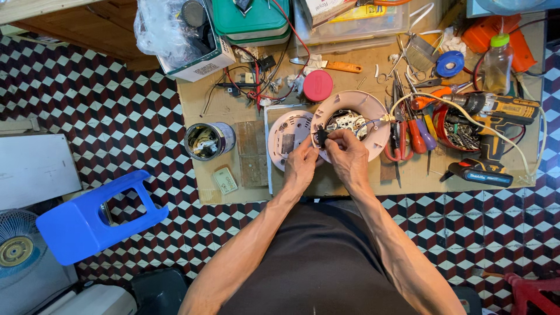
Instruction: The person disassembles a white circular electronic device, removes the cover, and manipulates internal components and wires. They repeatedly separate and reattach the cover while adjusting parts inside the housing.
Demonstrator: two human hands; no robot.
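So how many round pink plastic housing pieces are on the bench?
2: one open pink shell under both hands, wiring inside; one flat pink base just left of it, partly overlapped. Clutter may hide others.

Your two bare forearms reach forward from your torso and angle in toward each other, so your hands meet close together in front of you. Your left hand (301, 163) is curled, its fingertips pinched on something small and dark. Your right hand (348, 153) sits just beside it, knuckles up, fingers bent inward, fingertips nearly touching the left's.
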